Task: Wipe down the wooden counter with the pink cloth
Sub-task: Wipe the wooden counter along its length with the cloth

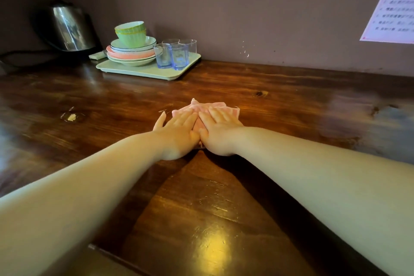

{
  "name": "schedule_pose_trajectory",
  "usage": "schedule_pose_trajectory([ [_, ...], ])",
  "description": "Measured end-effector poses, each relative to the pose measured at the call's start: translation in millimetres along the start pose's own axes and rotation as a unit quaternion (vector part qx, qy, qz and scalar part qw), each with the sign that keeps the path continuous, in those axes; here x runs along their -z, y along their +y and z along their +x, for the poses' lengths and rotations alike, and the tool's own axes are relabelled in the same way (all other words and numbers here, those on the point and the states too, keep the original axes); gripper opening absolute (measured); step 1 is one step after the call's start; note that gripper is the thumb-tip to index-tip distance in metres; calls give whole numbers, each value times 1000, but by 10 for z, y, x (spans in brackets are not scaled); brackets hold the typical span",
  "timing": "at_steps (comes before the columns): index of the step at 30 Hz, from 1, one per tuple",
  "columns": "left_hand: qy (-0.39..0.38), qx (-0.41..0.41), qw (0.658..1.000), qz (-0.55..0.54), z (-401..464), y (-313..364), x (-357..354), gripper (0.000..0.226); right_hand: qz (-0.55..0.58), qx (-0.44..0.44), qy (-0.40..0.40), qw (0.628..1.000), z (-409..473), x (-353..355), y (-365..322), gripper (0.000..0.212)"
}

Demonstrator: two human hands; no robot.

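Both bare forearms reach from the near edge across the wooden counter (246,87). Left hand (179,129) and right hand (220,131): I log each flat, fingers straight, pressing side by side on the pink cloth (201,107), gripping nothing. Cloth: mid-counter, bunched beyond the fingertips. Far left: pale green tray (143,71) with stacked plates, green bowls (131,31), four glasses; steel kettle (69,27) beside it.

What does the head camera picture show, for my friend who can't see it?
Both hands, left hand and right hand, press a pink cloth flat on a wooden counter. Far left, a green tray holds dishes beside a steel kettle.
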State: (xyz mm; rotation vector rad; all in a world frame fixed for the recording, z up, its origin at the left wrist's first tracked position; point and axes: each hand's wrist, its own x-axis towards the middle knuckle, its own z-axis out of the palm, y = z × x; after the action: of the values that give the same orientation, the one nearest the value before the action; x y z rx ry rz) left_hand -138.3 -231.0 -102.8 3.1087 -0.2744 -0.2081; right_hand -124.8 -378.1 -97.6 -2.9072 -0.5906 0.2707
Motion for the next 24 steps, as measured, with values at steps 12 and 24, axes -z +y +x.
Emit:
schedule_pose_trajectory([
  [12,1,5,1000,1,-208,26,-36,62,14,0,1,1000,-206,-34,-108,61],
  [24,-6,7,1000,26,-374,202,-6,59,36,4,32,999,-377,-73,-87,58],
])
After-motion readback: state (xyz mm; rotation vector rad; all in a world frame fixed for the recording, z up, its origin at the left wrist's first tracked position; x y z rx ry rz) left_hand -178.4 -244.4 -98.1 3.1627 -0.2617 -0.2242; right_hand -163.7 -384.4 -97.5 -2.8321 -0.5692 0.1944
